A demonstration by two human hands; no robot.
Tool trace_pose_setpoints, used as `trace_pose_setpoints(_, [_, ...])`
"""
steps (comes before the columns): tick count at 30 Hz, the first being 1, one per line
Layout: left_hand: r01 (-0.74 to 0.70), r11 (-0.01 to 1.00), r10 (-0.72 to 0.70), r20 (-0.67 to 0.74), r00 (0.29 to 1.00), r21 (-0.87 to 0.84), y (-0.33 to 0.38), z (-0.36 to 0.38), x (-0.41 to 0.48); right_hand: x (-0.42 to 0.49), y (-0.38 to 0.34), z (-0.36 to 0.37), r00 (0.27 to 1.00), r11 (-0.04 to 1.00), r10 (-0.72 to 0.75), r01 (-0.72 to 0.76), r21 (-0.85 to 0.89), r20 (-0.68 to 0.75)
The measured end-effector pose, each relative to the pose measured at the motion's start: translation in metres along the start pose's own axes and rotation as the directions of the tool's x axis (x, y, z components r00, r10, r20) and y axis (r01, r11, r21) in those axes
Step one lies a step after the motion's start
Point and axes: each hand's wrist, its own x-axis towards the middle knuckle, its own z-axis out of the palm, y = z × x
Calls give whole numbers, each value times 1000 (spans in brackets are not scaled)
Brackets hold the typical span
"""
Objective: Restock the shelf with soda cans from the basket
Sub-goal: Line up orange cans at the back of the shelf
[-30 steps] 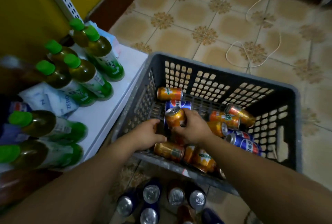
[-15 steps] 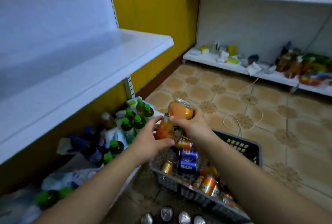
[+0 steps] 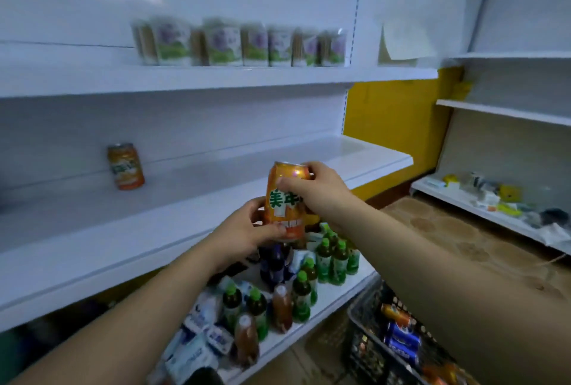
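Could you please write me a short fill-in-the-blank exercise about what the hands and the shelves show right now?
1. The left hand and right hand together hold an ____ can.
2. On the middle shelf stands ____ orange can, upright.
3. The bottles on the bottom shelf mostly have ____ caps.
4. The basket sits at the lower ____ of the view.

Missing words: orange; one; green; right
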Motion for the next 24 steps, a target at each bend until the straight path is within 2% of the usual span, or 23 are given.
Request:
trace_pose_setpoints(4, [28,969,-7,-89,996,245,-13,-73,-36,-1,-30,73,994,1000,-28,28,-1,110])
trace_pose_setpoints(9, [206,911,-121,-247,961,357,-45,-156,-64,15,-46,153,974,999,-26,16,47,223])
trace_pose_setpoints(11, [303,836,-167,-315,934,457,-64,-185,-65,25,-44,176,969,999,-28,21,34,246])
trace_pose_setpoints(15, [464,532,-203,-426,882,708,-95,-222,-56,52,-29,213,957,999,-26,33,-20,290])
trace_pose_setpoints(17, [503,425,-225,-451,864,753,-105,-230,-47,68,-24,225,956,998,-48,60,-32,289])
trace_pose_setpoints(20, [536,361,-284,-457,843,763,-113,-235,-35,94,-22,238,953,993,-87,108,-56,291])
trace_pose_setpoints(24, [538,329,-282,-463,840,776,-119,-237,-29,133,-18,253,936,977,-173,202,-63,307])
